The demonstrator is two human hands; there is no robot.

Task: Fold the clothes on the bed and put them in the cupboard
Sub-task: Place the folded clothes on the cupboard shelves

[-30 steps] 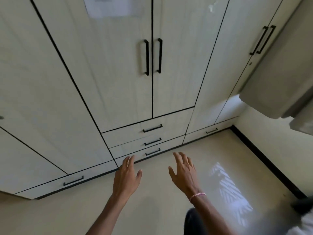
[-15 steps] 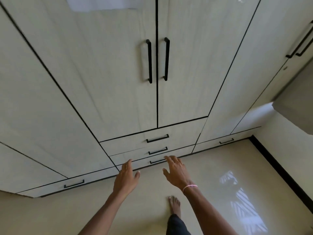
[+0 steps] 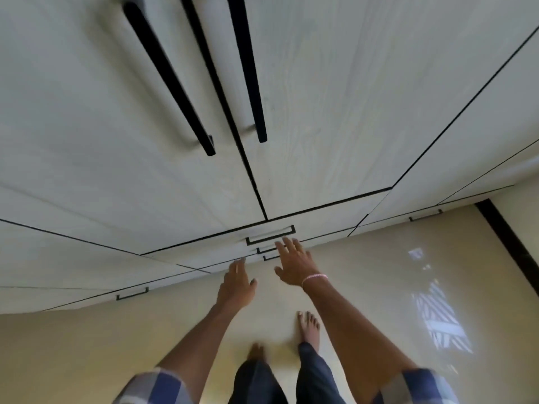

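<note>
Evidently the step in hand is getting the cupboard (image 3: 335,112) ready to receive things, not folding. The person stands barefoot on the glossy floor (image 3: 87,354), close up to its pale wood-grain front, with both arms reaching down and forward. The left grip (image 3: 237,284) is spread, fingers straight, holding nothing, and sits low in front of the base panel. The right grip (image 3: 294,265), with a pink bracelet (image 3: 315,277) at the wrist, is likewise spread and empty. Its fingertips (image 3: 287,244) lie just below the top drawer handle (image 3: 269,236) and over the smaller handles beneath, though whether they touch one cannot be told.

The clothes and the bed are out of view, so their look, and whether any are folded, cannot be told. The cupboard itself is shut: the two long black door handles (image 3: 248,68) hang either side of the closed seam, and the drawers sit flush.

Next, I judge, the fingers must hook under one slim drawer handle and pull straight out. The feet (image 3: 309,328) stand close enough that the drawer may need room.
</note>
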